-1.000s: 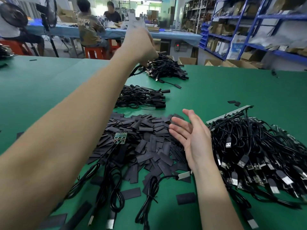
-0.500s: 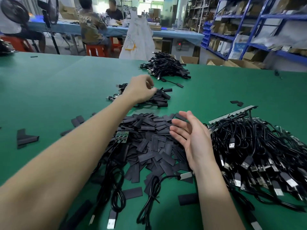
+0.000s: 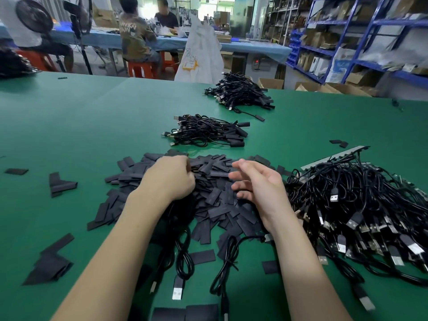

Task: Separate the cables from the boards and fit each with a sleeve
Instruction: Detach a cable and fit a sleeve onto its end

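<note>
The sleeves (image 3: 208,181) are flat, matte black rectangles, heaped loosely at the centre of the frame on the green table (image 3: 81,126), with strays scattered toward the lower left. The left hand (image 3: 169,179) lies knuckles-up on the heap, its fingers curled down into the sleeves; what they hold, if anything, I cannot tell. Just right of it, not touching, the right hand (image 3: 257,184) hovers over the pile with its palm turned inward and fingers loosely spread, holding nothing.

At the right of the frame sits a big tangle of black cables (image 3: 361,209) with silver USB plugs, a pale board strip (image 3: 335,156) poking out at its upper edge. Two or three loose coiled cables (image 3: 183,260) lie between the forearms at the bottom centre, plugs pointing toward the lower edge.

Above the sleeve heap, near the middle of the frame, lies a small bundle of sleeved cables (image 3: 206,130), and farther up a larger bundle (image 3: 240,91) close to the table's far edge. A white sack (image 3: 201,56) stands just beyond that edge. The whole left half of the table is open green surface up to the far edge at the upper left.
</note>
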### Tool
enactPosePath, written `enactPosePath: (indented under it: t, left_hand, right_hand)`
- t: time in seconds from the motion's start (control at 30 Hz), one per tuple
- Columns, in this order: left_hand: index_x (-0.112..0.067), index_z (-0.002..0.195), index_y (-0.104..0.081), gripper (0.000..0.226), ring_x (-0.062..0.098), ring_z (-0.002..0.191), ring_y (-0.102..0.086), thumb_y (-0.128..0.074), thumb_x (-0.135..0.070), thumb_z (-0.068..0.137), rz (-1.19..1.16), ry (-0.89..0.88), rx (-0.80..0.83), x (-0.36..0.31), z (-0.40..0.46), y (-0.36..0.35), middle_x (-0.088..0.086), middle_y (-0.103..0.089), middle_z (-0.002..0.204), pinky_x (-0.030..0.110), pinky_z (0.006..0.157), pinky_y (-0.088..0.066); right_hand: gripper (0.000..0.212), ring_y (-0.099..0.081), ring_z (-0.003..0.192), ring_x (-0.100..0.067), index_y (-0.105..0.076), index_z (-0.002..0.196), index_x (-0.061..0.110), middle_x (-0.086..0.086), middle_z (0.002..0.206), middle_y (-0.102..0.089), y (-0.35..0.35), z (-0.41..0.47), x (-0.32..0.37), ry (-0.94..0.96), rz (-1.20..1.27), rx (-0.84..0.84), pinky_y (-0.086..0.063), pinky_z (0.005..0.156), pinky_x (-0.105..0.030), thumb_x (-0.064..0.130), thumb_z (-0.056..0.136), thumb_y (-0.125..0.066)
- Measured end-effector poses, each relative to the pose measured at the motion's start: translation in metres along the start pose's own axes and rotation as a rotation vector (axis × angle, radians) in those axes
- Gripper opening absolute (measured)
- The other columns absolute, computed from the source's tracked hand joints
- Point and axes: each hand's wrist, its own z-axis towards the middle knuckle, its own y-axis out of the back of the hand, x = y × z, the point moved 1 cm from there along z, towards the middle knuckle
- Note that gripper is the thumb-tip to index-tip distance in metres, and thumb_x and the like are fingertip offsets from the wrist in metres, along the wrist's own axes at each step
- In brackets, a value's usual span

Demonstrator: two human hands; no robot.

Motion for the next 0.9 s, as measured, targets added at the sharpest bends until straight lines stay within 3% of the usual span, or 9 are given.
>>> enactPosePath:
  t: [0.07, 0.2, 0.3, 0.37, 0.5, 0.57, 0.67, 0.8, 0.9]
  left_hand:
    - [-0.021, 0.105, -0.068, 0.016, 0.02, 0.091, -0.058, -0.062, -0.03, 0.094, -0.071, -0.021, 0.043, 0.0, -0.004, 0.001, 0.0, -0.066, 0.098, 0.028, 0.082, -0.047]
    - [-0.025, 0.092, -0.071, 0.014, 0.004, 0.064, -0.059, -0.081, -0.026, 0.083, -0.414, -0.059, -0.044, -0.002, -0.003, 0.007, -0.01, -0.067, 0.073, 0.014, 0.06, -0.042]
    - [-0.018, 0.09, -0.072, 0.013, 0.01, 0.061, -0.052, -0.083, -0.016, 0.082, -0.874, -0.09, 0.032, -0.008, -0.004, 0.006, -0.009, -0.064, 0.066, 0.018, 0.056, -0.042]
    - [-0.015, 0.089, -0.072, 0.011, 0.008, 0.058, -0.049, -0.081, -0.013, 0.083, -1.06, -0.073, 0.065, -0.011, -0.004, 0.003, -0.008, -0.063, 0.066, 0.015, 0.052, -0.041]
    - [-0.021, 0.087, -0.073, 0.014, 0.006, 0.054, -0.043, -0.082, -0.026, 0.078, -1.185, -0.01, 0.245, -0.009, -0.004, -0.001, -0.001, -0.056, 0.076, 0.014, 0.055, -0.041]
    - [-0.022, 0.086, -0.073, 0.024, 0.002, 0.054, -0.047, -0.082, -0.036, 0.068, -1.201, 0.01, 0.317, -0.007, -0.005, 0.0, -0.007, -0.061, 0.076, 0.016, 0.063, -0.042]
    - [-0.023, 0.082, -0.075, 0.029, 0.005, 0.069, -0.05, -0.081, -0.043, 0.063, -1.176, 0.01, 0.349, -0.007, -0.007, -0.001, -0.007, -0.066, 0.086, 0.021, 0.073, -0.041]
    - [-0.019, 0.086, -0.076, 0.027, 0.002, 0.072, -0.06, -0.08, -0.037, 0.066, -1.222, 0.016, 0.376, -0.012, -0.007, -0.003, -0.005, -0.072, 0.089, 0.024, 0.076, -0.043]
    - [-0.013, 0.086, -0.078, 0.019, 0.006, 0.069, -0.065, -0.078, -0.024, 0.071, -1.33, 0.024, 0.419, -0.014, -0.005, -0.003, 0.0, -0.074, 0.086, 0.017, 0.064, -0.051]
  right_hand:
    - [0.015, -0.062, 0.057, -0.011, -0.075, 0.096, 0.011, -0.003, 0.078, -0.076, -0.005, 0.0, -0.001, -0.011, -0.032, 0.034, -0.048, 0.048, -0.019, 0.02, 0.099, -0.062]
    - [0.009, -0.068, 0.067, -0.011, -0.074, 0.099, 0.011, -0.005, 0.086, -0.078, -0.014, -0.001, -0.003, 0.02, -0.023, 0.112, -0.053, 0.055, -0.02, 0.018, 0.094, -0.071]
    - [0.011, -0.07, 0.075, -0.011, -0.074, 0.1, 0.013, -0.003, 0.086, -0.076, -0.021, -0.003, -0.007, 0.053, -0.093, 0.12, -0.055, 0.061, -0.02, 0.014, 0.089, -0.077]
    - [0.013, -0.069, 0.071, -0.01, -0.072, 0.099, 0.012, -0.001, 0.081, -0.075, -0.026, -0.003, -0.009, 0.032, -0.096, 0.094, -0.054, 0.06, -0.019, 0.013, 0.088, -0.078]
    - [0.015, -0.067, 0.065, -0.008, -0.07, 0.098, 0.009, 0.001, 0.077, -0.075, -0.027, -0.003, -0.007, -0.064, 0.087, 0.074, -0.055, 0.061, -0.018, 0.011, 0.086, -0.079]
    - [0.017, -0.068, 0.065, -0.008, -0.07, 0.099, 0.009, 0.001, 0.078, -0.076, -0.026, -0.004, -0.006, -0.105, 0.145, 0.082, -0.056, 0.062, -0.019, 0.01, 0.085, -0.08]
    - [0.015, -0.07, 0.068, -0.008, -0.072, 0.094, 0.009, -0.001, 0.078, -0.077, -0.024, -0.005, -0.005, -0.164, 0.198, 0.067, -0.057, 0.064, -0.018, 0.005, 0.083, -0.081]
    - [0.013, -0.073, 0.074, -0.008, -0.075, 0.091, 0.003, -0.005, 0.084, -0.078, -0.02, -0.006, -0.003, -0.255, 0.357, 0.094, -0.057, 0.066, -0.017, 0.0, 0.079, -0.079]
    - [0.018, -0.07, 0.066, -0.009, -0.077, 0.085, 0.002, -0.007, 0.082, -0.076, -0.022, -0.005, -0.002, -0.321, 0.471, 0.119, -0.057, 0.061, -0.016, 0.001, 0.067, -0.081]
